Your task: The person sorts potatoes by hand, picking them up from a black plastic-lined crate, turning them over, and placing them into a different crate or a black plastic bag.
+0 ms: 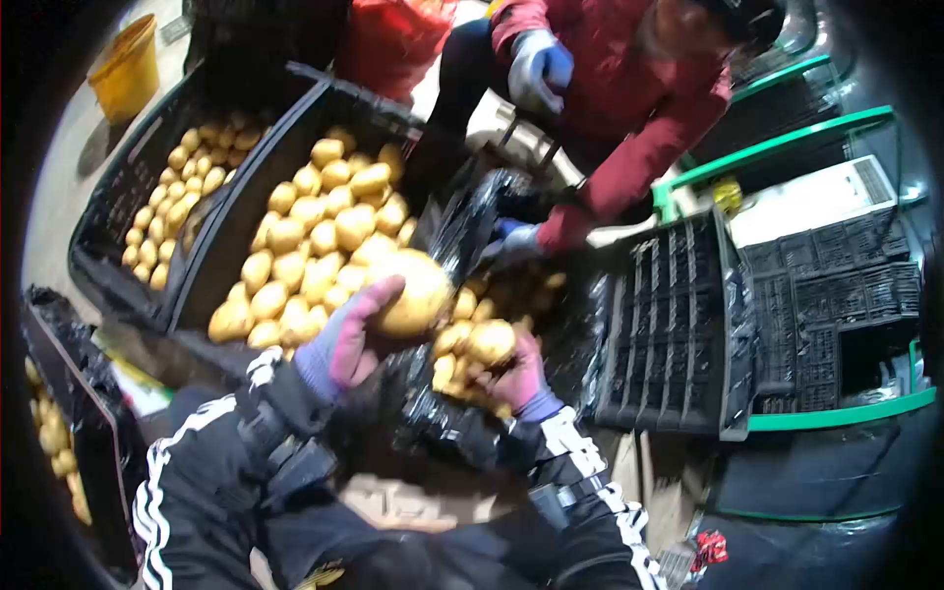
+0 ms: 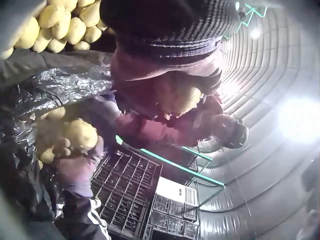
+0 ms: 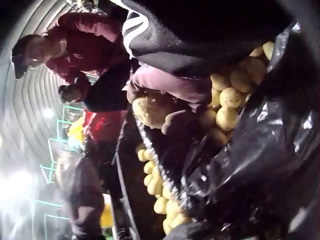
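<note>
My gloved left hand (image 1: 339,339) grips a large yellow potato (image 1: 415,293), raised over the front of the big black crate (image 1: 251,133) of potatoes. In the left wrist view this potato (image 2: 184,97) shows beneath the glove's fingers. A smaller potato (image 1: 492,342) is held in my gloved right hand (image 1: 521,379), above a container lined with black plastic (image 1: 447,418) with more potatoes (image 1: 447,369) inside. The right wrist view shows that potato (image 3: 146,111) between thumb and fingers. Both gloves are pink and lavender.
Opposite me, a person in a maroon jacket (image 1: 629,108) reaches a gloved hand (image 1: 516,241) to the lined container. Another potato crate (image 1: 93,221) stands left, near a yellow bucket (image 1: 128,69). Black slatted crates (image 1: 674,320) and a green rail (image 1: 836,421) are at right.
</note>
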A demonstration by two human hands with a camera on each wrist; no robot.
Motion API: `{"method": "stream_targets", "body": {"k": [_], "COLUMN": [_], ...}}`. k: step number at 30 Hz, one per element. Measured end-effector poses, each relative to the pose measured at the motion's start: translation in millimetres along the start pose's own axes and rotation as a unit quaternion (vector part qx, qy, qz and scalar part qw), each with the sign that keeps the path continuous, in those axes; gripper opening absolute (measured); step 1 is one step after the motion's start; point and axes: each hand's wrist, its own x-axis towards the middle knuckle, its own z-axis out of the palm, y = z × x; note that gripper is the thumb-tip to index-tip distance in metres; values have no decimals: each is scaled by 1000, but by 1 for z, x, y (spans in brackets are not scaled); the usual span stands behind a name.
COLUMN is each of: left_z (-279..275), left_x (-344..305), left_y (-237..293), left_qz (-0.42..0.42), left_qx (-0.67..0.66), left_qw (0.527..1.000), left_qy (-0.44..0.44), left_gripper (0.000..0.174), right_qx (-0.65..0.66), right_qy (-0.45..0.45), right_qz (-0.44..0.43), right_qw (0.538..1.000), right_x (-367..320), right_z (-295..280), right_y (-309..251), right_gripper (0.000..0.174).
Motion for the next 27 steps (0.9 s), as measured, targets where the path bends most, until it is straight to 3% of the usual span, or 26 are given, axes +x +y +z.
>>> {"method": "stream_targets", "body": {"k": [2,3,5,7,9,13,15,20,23,27], "left_z": [2,-2,18,14,10,9,3,4,18,21], "left_x": [-1,3,-9,-13,-16,-23,-24,-23,-25,-21], "left_y": [-5,-7,-5,-9,-14,-17,-22,-16,-12,-17], "left_qz": [-20,-49,-50,-50,-54,-69,-91,-76,-26,2], "left_qx": [-51,-68,-58,-80,-76,-73,-113,-139,-133,-139], "left_qw": [998,994,996,992,994,994,986,982,986,989], "left_qy": [-13,-63,-38,-84,-63,-47,-87,-99,-92,-56], "left_gripper": [55,56,58,58,58,56,57,67,63,61], "right_qx": [66,83,109,116,121,119,-64,-172,-259,-531], "right_qy": [-31,-43,-120,-174,-180,-246,-77,-194,-65,-80], "right_qz": [-18,-22,0,24,37,19,-58,-95,-95,22], "right_qw": [997,995,987,978,975,962,993,961,959,843], "right_x": [-20,-29,-41,-54,-63,-72,-74,-89,-58,28], "right_z": [17,24,25,28,34,41,53,38,3,-118], "right_y": [-5,-7,-5,-3,0,7,14,-23,-36,3], "right_gripper": [51,55,61,67,69,60,50,43,45,46]}}
